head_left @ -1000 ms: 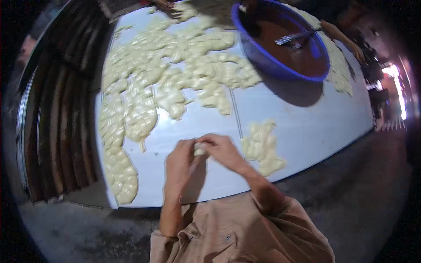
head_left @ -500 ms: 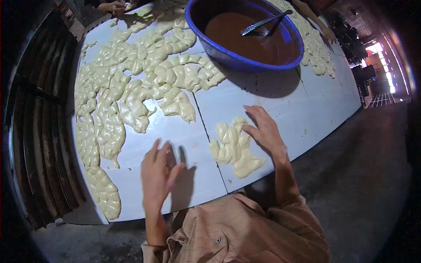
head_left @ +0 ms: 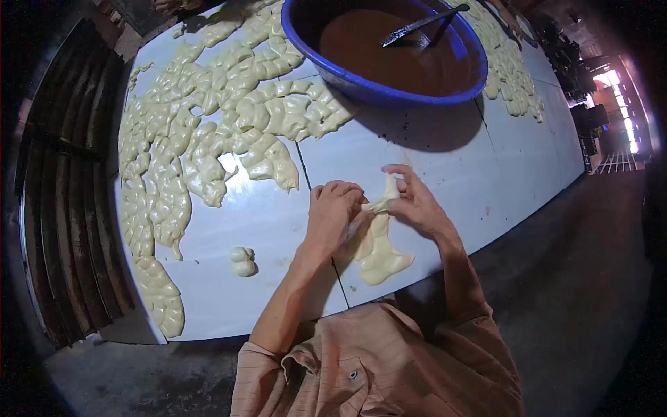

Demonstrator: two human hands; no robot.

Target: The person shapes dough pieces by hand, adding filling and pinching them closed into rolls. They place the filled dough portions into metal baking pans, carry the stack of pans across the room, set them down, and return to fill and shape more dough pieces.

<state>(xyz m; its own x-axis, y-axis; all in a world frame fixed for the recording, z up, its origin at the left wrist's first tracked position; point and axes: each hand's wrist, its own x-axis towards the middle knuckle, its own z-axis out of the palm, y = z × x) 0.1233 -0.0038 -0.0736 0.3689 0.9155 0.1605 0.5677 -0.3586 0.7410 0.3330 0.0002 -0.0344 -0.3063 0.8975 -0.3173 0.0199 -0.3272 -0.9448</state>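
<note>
Between my hands a strand of pale, glossy dough point(head_left: 380, 250) stretches, its lower part spread on the white table near the front edge. My right hand point(head_left: 421, 208) pinches the upper end between thumb and fingers. My left hand point(head_left: 338, 214) has its fingers curled against the dough's left side; its fingertips are partly hidden. A small twisted lump of dough point(head_left: 242, 261) sits alone on the table, left of my left forearm.
Large sheets of lumpy dough point(head_left: 208, 104) cover the table's left and far side. A blue basin point(head_left: 396, 94) of brown liquid stands at the back with a dark-handled utensil point(head_left: 424, 26). More dough point(head_left: 504, 76) lies beyond it. Dark ridged panels point(head_left: 69, 187) stand at the left.
My left hand has moved right to the dough beside my right hand, leaving a small lump where it was. The dough between my hands is now gripped and pulled up.
</note>
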